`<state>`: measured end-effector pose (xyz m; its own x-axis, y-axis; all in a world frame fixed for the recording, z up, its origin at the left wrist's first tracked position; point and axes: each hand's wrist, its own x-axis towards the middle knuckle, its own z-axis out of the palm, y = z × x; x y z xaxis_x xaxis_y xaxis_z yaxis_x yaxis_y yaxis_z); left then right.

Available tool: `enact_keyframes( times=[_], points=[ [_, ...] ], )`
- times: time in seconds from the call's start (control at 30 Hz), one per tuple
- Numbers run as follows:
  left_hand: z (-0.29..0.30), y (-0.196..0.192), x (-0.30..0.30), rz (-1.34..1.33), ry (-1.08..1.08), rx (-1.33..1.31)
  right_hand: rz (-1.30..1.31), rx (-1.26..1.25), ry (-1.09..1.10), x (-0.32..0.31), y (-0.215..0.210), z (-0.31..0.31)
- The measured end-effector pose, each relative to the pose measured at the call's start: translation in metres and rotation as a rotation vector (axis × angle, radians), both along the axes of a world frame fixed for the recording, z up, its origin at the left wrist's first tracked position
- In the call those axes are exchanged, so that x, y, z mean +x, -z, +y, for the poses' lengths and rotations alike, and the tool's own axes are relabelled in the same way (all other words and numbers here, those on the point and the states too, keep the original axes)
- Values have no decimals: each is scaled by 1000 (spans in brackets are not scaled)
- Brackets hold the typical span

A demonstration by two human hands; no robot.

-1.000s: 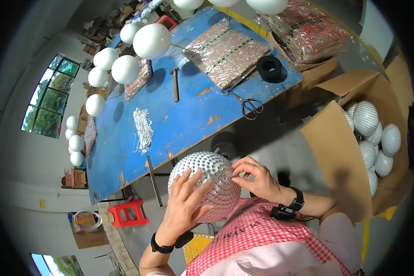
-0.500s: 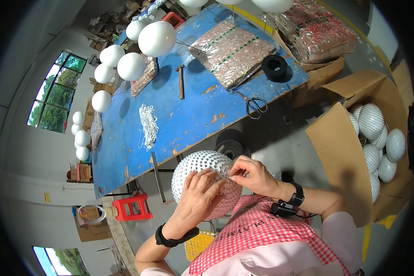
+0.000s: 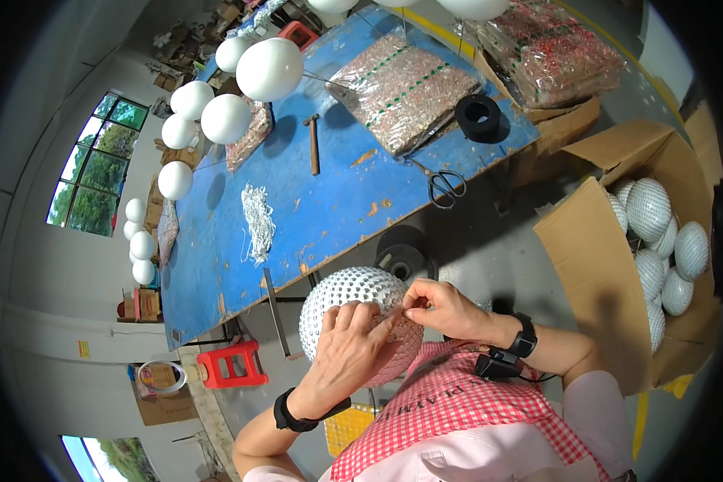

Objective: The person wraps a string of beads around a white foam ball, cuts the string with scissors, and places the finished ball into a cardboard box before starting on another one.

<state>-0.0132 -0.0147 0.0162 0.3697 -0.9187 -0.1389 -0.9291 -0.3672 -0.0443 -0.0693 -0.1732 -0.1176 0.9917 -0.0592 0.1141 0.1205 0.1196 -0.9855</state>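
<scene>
Left hand (image 3: 347, 347): fingers spread flat over studded ball (image 3: 361, 321), steadying it.
Right hand (image 3: 442, 309): fingertips pinched closed at ball's 3 o'clock; pinched item too small to tell.

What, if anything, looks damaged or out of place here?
The blue table has chipped, worn paint along its near edge. Otherwise nothing stands out: both hands, left and right, are on the studded ball.

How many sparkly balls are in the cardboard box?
About 7 sequin-covered balls show in the open cardboard box at right, for example at the top and by the far wall; more may lie hidden underneath.
</scene>
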Motion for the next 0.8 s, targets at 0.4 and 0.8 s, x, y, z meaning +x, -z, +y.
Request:
enact_keyframes(
  times=[0.4,0.8],
  points=[
    [-10,2,7,66,8,34,241,-25,-281,19,0,-23],
    [-10,15,13,65,-3,1,-67,-368,-167,21,-1,-28]
  ],
)
